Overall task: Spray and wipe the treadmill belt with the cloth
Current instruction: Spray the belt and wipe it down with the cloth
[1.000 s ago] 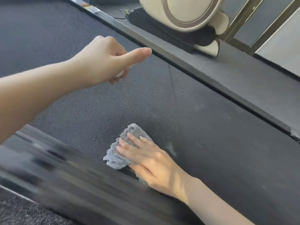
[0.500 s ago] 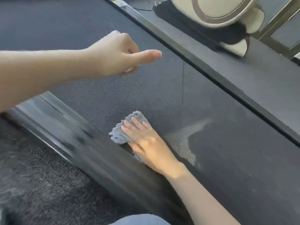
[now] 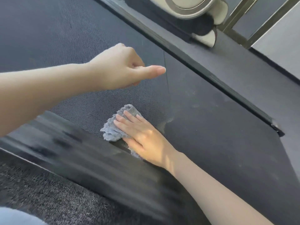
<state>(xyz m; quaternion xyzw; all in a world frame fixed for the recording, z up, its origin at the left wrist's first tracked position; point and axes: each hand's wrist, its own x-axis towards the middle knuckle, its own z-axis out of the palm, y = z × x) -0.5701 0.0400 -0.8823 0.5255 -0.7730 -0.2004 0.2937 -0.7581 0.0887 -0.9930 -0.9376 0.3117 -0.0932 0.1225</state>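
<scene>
Pressing flat with spread fingers, the right hand [image 3: 146, 140] is holding the grey cloth [image 3: 116, 127] down on the belt [image 3: 211, 127], touching the near side rail [image 3: 84, 156]. At 11 o'clock from the cloth, the left hand [image 3: 120, 69] is hovering, fingers curled, thumb pointing to 3 o'clock; whether it is holding something, I cannot tell.

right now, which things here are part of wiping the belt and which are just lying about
In the job:
- grey cloth, flat under the right hand
- treadmill belt
- left hand, closed above the belt; contents hidden

Just there:
- cream machine beyond the belt
- dark carpet
</scene>
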